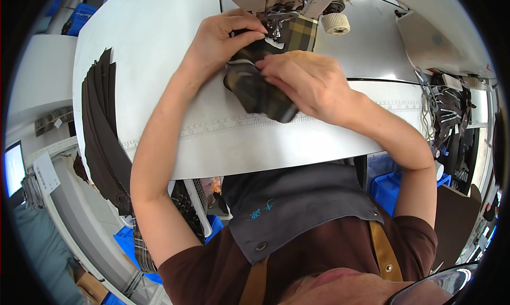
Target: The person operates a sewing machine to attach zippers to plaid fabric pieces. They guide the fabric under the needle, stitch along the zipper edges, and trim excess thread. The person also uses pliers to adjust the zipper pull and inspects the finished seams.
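Observation:
Dark green and brown plaid fabric (pixel 254 90) lies bunched on the white sewing table, its far part running under the presser foot (pixel 275 30) of a sewing machine (pixel 313 0). My left hand (pixel 220 39) is closed on the fabric's edge, thumb and fingertips pinched together just left of the foot. My right hand (pixel 313 84) grips the folded nearer part; its fingertips are slightly blurred and meet at a pale strip along the edge. A small white label (pixel 274 43) shows by the foot. The fabric's lower end hangs loose toward me.
Long dark brown fabric strips (pixel 101 124) drape over the table's left edge. A printed ruler scale (pixel 212 125) crosses the white table (pixel 159 55). A cream knob (pixel 336 23) juts from the machine. Scissors (pixel 423 82) and cords hang at right. Blue bins (pixel 387 191) stand below.

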